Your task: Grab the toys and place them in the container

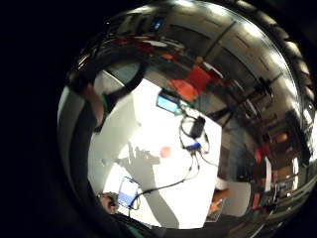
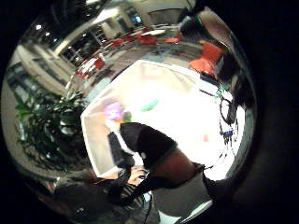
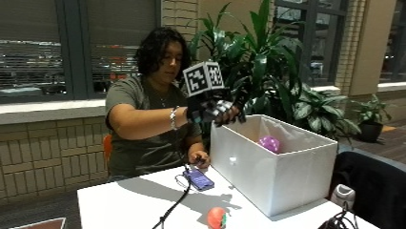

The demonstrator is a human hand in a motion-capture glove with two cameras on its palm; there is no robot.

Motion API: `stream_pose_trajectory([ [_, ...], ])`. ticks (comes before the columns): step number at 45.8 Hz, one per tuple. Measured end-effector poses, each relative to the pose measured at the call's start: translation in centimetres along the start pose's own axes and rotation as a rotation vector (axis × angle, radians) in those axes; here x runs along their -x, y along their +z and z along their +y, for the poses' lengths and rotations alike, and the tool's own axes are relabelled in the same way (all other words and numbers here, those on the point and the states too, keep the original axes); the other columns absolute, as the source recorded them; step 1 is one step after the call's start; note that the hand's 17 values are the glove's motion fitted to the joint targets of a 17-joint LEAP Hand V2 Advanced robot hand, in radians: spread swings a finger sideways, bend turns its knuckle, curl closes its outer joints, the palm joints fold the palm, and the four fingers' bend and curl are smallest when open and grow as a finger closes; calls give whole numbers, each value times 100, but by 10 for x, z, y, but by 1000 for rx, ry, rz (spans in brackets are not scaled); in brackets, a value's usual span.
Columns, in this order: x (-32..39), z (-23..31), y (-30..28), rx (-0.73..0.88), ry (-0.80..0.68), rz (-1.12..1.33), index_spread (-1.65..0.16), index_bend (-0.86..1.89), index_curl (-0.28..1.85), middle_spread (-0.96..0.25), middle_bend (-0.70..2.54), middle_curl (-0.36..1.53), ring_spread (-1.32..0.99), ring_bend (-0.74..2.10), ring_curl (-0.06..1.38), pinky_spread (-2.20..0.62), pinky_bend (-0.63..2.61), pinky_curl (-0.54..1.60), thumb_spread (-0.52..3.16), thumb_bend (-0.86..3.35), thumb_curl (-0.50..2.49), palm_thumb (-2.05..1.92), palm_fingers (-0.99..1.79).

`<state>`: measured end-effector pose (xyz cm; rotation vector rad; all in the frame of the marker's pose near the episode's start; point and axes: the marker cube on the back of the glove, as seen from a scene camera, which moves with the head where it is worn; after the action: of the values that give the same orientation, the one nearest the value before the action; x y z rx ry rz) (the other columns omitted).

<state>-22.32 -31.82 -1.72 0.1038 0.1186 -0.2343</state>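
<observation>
While the person sits behind the counter (image 3: 126,202) at the centre left of the outside view, the gloved right hand (image 3: 218,112) hangs above the near rim of the white container (image 3: 273,174), fingers (image 3: 229,113) loosely curled and holding nothing. Inside the container, toward the right of the frame, a purple ball-shaped toy (image 3: 269,142) rests against the far wall; being round, it shows no long axis. A red-orange rounded toy (image 3: 217,217) sits on the counter at the bottom centre, in front of the container, and its heading cannot be told either. The bare hand (image 3: 198,160) rests on the counter beside a phone (image 3: 200,180) with a dark cable (image 3: 170,210) running toward the lower edge. Only the thumb side palm view looks down into the open container (image 2: 93,140), where the purple toy (image 2: 113,111) lies with something green beside it. The little finger side palm view alone shows the counter (image 1: 163,188) from above, with the red toy (image 1: 165,151) lying well apart from the phone (image 1: 128,192).
</observation>
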Motion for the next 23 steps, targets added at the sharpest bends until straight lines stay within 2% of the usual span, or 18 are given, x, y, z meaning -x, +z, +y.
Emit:
stream_pose_trajectory([
  [3,-26,13,24,50,47,10,-41,1,52,-36,97,85,-36,153,47,-35,122,40,100,-4,28,-4,97],
  [5,-43,24,43,77,84,4,-41,8,52,-38,103,90,-38,159,51,-36,131,44,105,0,29,2,100],
  [15,-107,66,143,225,286,9,-42,14,53,-43,129,107,-44,175,67,-41,152,59,117,3,30,13,87],
  [23,-118,71,198,271,355,37,-43,17,51,-45,138,115,-47,179,74,-42,159,64,120,3,31,20,80],
])
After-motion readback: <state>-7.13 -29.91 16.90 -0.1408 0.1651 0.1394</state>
